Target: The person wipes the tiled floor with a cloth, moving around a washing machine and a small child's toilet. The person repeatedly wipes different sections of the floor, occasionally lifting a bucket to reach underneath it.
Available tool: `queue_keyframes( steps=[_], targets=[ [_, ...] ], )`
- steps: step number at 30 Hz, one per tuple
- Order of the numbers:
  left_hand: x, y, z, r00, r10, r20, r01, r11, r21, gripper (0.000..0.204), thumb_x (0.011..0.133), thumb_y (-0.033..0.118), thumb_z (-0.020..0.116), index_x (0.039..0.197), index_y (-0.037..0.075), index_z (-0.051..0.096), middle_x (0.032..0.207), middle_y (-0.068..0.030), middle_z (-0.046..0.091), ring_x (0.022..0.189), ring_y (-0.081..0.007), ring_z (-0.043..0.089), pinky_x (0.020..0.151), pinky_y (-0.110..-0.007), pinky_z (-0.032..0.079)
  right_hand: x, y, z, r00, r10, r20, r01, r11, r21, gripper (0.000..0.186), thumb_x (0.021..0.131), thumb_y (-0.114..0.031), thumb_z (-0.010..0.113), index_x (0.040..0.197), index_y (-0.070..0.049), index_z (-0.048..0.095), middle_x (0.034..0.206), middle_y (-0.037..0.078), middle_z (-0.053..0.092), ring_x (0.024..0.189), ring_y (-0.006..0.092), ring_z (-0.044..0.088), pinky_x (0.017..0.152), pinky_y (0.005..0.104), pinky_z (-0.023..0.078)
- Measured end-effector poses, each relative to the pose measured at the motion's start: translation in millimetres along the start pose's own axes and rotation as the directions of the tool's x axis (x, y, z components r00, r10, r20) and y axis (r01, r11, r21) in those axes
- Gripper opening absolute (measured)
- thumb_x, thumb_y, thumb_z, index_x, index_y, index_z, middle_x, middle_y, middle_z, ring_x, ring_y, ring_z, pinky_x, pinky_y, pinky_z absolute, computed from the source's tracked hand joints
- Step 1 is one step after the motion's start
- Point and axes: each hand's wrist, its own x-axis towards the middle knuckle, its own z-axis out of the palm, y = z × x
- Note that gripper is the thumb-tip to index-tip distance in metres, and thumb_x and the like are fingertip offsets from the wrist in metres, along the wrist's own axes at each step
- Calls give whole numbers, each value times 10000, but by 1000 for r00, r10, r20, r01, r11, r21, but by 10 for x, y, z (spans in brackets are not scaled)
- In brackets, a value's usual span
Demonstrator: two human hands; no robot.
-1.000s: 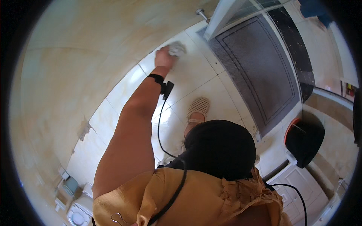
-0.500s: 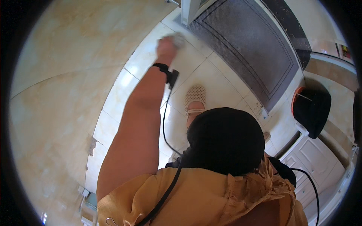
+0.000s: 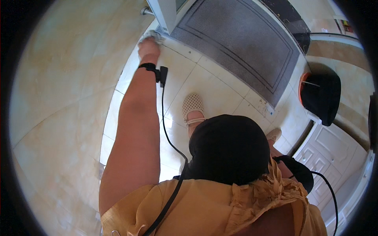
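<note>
My left arm stretches far out over the pale floor tiles point(image 3: 179, 76). At its end my left hand point(image 3: 149, 48) is closed on a greyish cloth point(image 3: 156, 36), pressed low by the wall's foot near the white door edge point(image 3: 163, 17). Most of the cloth is covered by the hand, and it looks slightly blurred. A black strap with a small box and cable point(image 3: 163, 76) sits round the left wrist. My right hand does not show; the body and black-clad knee point(image 3: 228, 147) take up the lower right.
A grey doormat point(image 3: 240, 47) lies beyond the tiles. A beige perforated shoe point(image 3: 193, 105) is on my foot. To the right stand a black thing with an orange rim point(image 3: 321, 96) and a white cabinet point(image 3: 332, 143). The marbled wall point(image 3: 67, 86) rises at the left.
My left hand has moved leftward with the cloth, closer to the wall and door edge. The view has shifted a little, so more of the door shows.
</note>
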Motion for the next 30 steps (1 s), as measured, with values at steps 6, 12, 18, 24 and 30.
queue_keyframes(
  steps=[6,12,18,24,30],
  targets=[
    [-923,539,213,903,410,129,-331,855,-400,465,802,49,658,1265,89,668,1244,-204,676,1168,-408,618,1051,-458,472,109,188,300,988,85,-130,-82,996,26,266,989,-202,551,1177,-38,644,1127,204,692,1040,369,655,923,424,523],
    [-779,104,-90,986,-164,-36,112,801,-588,367,853,149,650,1212,89,699,1176,-169,716,1032,-398,681,936,-502,530,94,128,217,925,379,-30,-346,870,351,359,1033,-218,505,1315,-24,612,1274,221,658,1122,384,642,975,421,507],
    [-1275,872,604,953,274,-130,-298,929,-221,225,841,190,684,1011,42,673,1068,-198,687,1028,-414,628,911,-527,481,69,2,181,930,367,-20,-346,893,288,387,1025,-245,530,1322,-11,609,1306,222,643,1174,376,624,1002,407,497],
    [-1987,1806,663,790,541,289,-298,750,-591,524,797,110,758,1307,66,644,1287,-187,669,1204,-371,618,1039,-418,487,121,161,287,960,280,18,-273,916,294,408,1017,-257,549,1315,17,608,1244,241,665,1131,381,643,975,413,510],
    [-1251,832,114,915,364,172,-58,541,-839,334,896,110,684,1227,68,702,1082,-72,756,931,-181,695,789,-329,573,172,356,465,969,239,-57,-221,949,224,409,1004,-264,573,1327,-16,612,1177,228,697,1071,373,668,936,417,526]
  ],
)
